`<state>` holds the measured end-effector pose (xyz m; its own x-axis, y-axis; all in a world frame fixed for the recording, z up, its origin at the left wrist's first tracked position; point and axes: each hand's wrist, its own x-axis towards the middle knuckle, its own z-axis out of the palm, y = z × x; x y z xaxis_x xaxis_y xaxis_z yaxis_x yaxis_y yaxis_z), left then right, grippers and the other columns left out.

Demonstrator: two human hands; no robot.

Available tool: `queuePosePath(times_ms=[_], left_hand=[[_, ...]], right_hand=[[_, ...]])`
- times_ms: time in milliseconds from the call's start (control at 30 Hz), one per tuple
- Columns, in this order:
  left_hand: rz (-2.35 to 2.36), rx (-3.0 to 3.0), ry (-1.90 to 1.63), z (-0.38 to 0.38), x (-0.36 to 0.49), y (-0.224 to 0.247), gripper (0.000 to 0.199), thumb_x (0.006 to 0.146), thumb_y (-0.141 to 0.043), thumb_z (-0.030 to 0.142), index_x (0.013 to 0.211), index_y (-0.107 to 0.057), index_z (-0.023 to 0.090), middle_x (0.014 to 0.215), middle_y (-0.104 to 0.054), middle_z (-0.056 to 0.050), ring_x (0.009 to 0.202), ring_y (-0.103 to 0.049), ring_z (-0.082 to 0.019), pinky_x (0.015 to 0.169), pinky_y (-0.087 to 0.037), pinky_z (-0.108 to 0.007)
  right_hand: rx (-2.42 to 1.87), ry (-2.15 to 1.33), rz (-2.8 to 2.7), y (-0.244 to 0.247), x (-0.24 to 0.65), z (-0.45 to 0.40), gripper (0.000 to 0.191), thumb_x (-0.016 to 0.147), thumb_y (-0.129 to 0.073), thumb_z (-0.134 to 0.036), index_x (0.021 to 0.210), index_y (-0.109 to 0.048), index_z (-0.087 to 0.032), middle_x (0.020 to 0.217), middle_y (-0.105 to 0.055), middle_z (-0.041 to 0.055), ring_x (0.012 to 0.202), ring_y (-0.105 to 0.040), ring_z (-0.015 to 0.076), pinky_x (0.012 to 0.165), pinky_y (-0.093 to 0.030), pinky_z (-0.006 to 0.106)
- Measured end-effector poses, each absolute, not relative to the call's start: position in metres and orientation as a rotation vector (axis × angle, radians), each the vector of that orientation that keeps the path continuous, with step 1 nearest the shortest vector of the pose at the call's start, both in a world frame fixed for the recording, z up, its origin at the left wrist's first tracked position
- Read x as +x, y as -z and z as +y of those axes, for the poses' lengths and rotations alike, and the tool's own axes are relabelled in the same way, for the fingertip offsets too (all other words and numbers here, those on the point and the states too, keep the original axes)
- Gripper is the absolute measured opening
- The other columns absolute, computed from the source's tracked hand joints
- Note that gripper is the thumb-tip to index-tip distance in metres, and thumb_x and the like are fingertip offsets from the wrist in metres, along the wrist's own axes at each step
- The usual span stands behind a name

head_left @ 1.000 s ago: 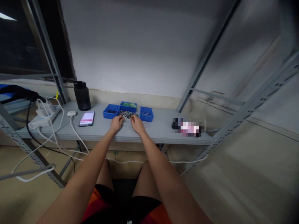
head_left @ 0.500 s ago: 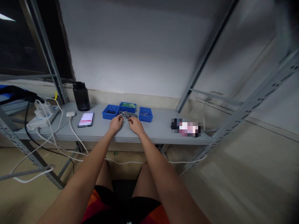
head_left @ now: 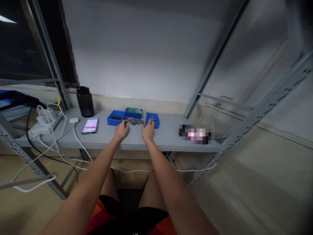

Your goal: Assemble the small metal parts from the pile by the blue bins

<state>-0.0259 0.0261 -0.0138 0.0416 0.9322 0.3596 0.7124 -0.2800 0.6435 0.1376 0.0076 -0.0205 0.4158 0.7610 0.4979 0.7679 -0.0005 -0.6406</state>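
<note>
Metal pieces (head_left: 134, 121) look light, stiff, slippery; pinch mid-length. Left hand (head_left: 121, 130) beside them, right hand (head_left: 148, 131) at blue tray (head_left: 156, 125); can't tell grips.

A grey slotted-metal rack (head_left: 274, 99) stood before a plain pale wall (head_left: 146, 58), with a dark window (head_left: 19, 49) at left and beige flooring (head_left: 14, 209).
</note>
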Motion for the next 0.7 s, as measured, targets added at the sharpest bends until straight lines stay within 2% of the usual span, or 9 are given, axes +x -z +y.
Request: queuePosePath(times_ms=[267,433,700], left_hand=[[1.671,2.065,-1.033,0.024,-0.0262,0.0122,0.036,0.09,-0.049,0.019,0.124,-0.058,0.013,0.106,-0.072,-0.014,0.1,-0.066,-0.025,0.087,-0.047,-0.033],[1.684,2.069,-1.019,0.0241,-0.026,0.0112,0.034,0.089,-0.05,0.019,0.121,-0.061,0.013,0.104,-0.072,-0.014,0.097,-0.066,-0.025,0.086,-0.047,-0.032],[1.681,2.069,-0.995,0.0191,-0.0252,0.0063,0.033,0.088,-0.049,0.018,0.117,-0.064,0.014,0.1,-0.073,-0.012,0.094,-0.066,-0.024,0.084,-0.046,-0.031]], right_hand=[[-1.723,-0.032,-1.338,0.0244,0.1388,0.0113,0.065,0.085,-0.048,-0.018,0.148,-0.032,-0.006,0.147,-0.038,0.0259,0.13,-0.047,0.0342,0.101,-0.044,0.043],[-1.677,-0.025,-1.355,0.0287,0.1402,0.0144,0.059,0.084,-0.048,-0.017,0.142,-0.041,-0.008,0.146,-0.038,0.0264,0.126,-0.051,0.0339,0.1,-0.045,0.046],[-1.726,0.004,-1.369,0.0258,0.1385,0.01,0.052,0.084,-0.048,-0.015,0.136,-0.047,-0.01,0.145,-0.04,0.0234,0.122,-0.053,0.0321,0.098,-0.045,0.042]])
